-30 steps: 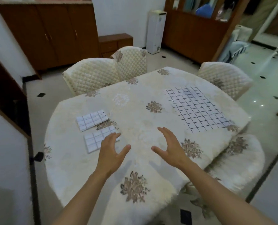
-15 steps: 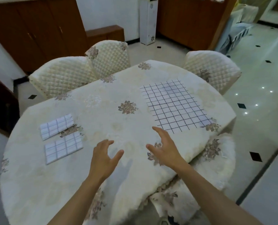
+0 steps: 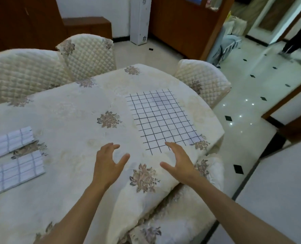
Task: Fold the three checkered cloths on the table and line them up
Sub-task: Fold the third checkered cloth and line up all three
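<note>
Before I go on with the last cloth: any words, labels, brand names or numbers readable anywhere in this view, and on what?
None can be read.
The flat white cloth with the dark grid and the two folded white checkered cloths carry only lines.
The cream flowered tablecloth has only floral print.
The red item on the wooden cabinet: too blurred to tell.

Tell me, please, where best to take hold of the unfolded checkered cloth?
Probably by the two near corners of the unfolded cloth, coming from the near side. It lies flat and spread out, its near edge just ahead of the open left hand and right hand.
</note>
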